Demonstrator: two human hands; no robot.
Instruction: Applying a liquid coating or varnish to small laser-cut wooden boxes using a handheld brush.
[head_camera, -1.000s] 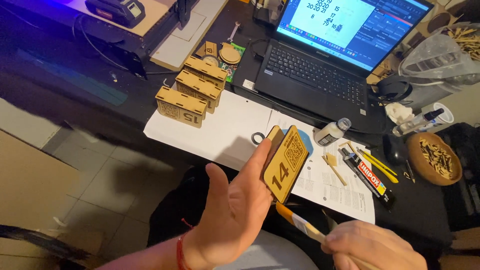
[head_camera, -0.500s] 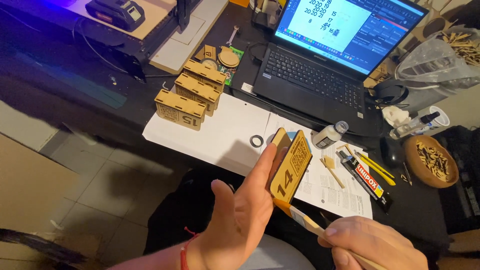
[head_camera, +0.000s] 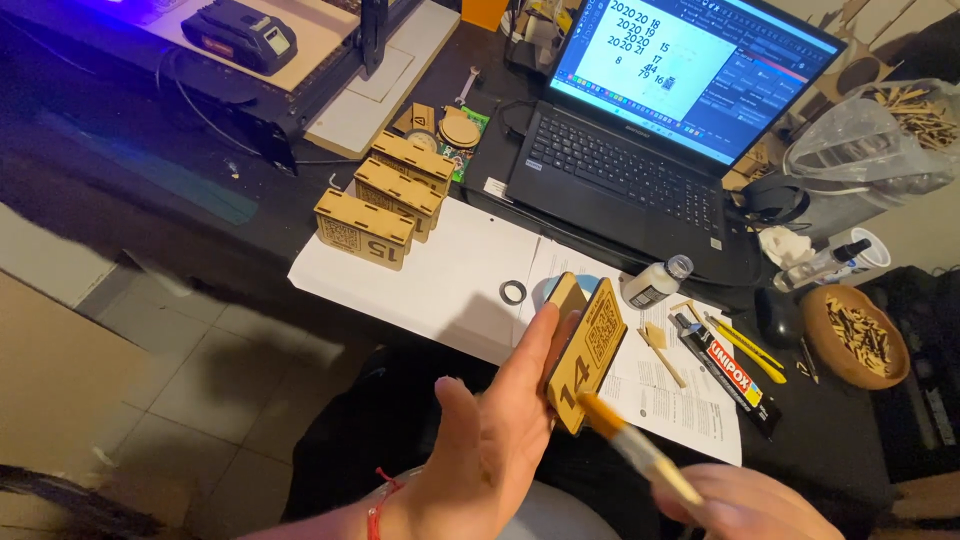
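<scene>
My left hand (head_camera: 490, 440) holds a small laser-cut wooden box (head_camera: 585, 355) upright by its back, fingers along its left side. The box front shows an engraved number and a square code pattern. My right hand (head_camera: 750, 505) at the bottom right grips a paintbrush (head_camera: 640, 450) with a pale handle; its orange bristle tip touches the lower front edge of the box. A red string is tied around my left wrist.
Three similar wooden boxes (head_camera: 385, 200) stand in a row on white paper sheets (head_camera: 450, 280). An open laptop (head_camera: 650, 140), a small glue bottle (head_camera: 655, 283), an adhesive tube box (head_camera: 728, 375), a bowl of wooden bits (head_camera: 855, 335) and a black ring (head_camera: 513, 292) lie on the dark desk.
The brush has risen from below the box and its tip now meets the box's lower front edge. My left hand has kept the box nearly still.
</scene>
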